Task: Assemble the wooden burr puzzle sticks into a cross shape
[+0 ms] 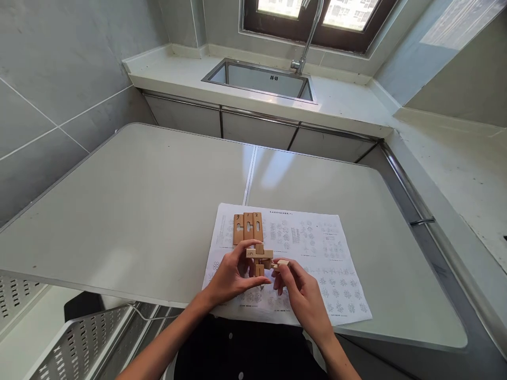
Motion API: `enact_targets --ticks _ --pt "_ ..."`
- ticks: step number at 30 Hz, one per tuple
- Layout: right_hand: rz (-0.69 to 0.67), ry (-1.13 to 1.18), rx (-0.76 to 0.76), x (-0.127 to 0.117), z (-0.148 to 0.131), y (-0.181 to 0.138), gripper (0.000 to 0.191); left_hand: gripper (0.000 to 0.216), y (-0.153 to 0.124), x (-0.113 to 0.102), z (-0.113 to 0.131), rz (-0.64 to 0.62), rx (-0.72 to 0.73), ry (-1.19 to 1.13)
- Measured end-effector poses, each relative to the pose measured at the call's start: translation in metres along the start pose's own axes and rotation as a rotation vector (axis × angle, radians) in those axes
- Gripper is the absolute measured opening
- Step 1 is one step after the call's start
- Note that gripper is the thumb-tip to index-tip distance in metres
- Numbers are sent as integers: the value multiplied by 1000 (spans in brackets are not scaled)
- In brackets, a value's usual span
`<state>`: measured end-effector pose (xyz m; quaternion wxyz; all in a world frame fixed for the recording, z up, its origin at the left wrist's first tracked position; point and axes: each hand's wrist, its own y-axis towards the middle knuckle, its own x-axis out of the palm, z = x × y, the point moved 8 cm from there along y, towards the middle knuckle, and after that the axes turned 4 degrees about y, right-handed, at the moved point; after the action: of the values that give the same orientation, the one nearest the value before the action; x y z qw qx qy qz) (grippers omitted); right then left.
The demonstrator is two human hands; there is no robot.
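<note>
Seen from above, a person's two bare hands worked close to the near edge of a large, pale surface (158, 200). The left hand (229, 275) held a cluster of interlocked wooden blocks (260, 254), its fingers curved around the top and its thumb beneath, gripping it between them. The right hand (301, 291) pinched a small pale wooden piece (282, 263) between thumb and fingers, at the right side of the cluster; whether the two touched could not be told. Both hands were over a white printed sheet (317, 253) covered with small line diagrams. On the sheet, just beyond the cluster, three flat wooden pieces (248, 236) with cut-outs lay side by side, marked with numerals. Across the room, a counter (344, 87) held a sink (257, 79) with a tall metal faucet (311, 42) below a dark-framed window (307, 26).
</note>
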<state>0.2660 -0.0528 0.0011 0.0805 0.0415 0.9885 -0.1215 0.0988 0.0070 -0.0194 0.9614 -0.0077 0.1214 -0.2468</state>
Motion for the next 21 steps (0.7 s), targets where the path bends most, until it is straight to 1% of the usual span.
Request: enact_targets --ticks 3,6,10,13,16,21 --pt "1 -27 -22 6 -2 0 51 72 -3 -2 2 65 68 84" --pt "3 -39 -33 15 -6 -2 46 65 -7 -2 8 128 165 230" --pt "85 -5 -44 19 -7 -6 38 56 -13 -3 14 209 256 380" --pt "158 -20 -72 18 -7 -9 34 51 -15 -1 18 229 329 432" --pt "175 -76 -127 19 -9 -11 31 47 -15 1 18 214 359 455" --pt "135 -157 -219 23 -17 -12 28 47 -15 -3 19 255 345 460"
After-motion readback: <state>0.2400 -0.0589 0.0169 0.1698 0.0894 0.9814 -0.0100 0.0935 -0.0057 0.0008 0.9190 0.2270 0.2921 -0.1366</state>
